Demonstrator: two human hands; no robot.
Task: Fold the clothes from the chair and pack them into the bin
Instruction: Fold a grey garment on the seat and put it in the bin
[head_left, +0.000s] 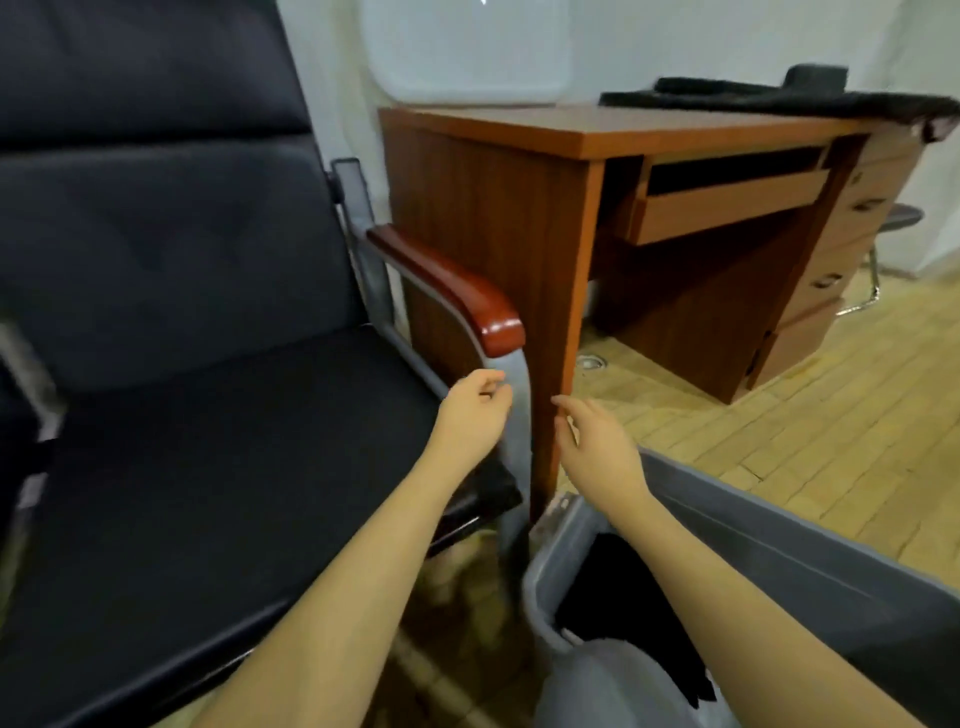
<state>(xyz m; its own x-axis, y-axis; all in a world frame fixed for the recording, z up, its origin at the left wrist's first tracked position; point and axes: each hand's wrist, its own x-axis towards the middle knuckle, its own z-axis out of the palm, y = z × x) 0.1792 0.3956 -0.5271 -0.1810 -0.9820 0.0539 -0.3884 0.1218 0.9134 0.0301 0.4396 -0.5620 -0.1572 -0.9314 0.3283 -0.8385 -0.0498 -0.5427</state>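
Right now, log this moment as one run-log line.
left hand: loosely curled, holds nothing | right hand: relaxed, holds nothing | chair: seat bare | bin: dark cloth inside

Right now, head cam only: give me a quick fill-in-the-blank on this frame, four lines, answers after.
1. The seat of the black chair holds ____ clothes.
2. The dark garment lies inside the grey ____.
3. Both the left hand and the right hand hold ____.
4. A dark cloth lies on top of the wooden ____.

Missing words: no; bin; nothing; desk
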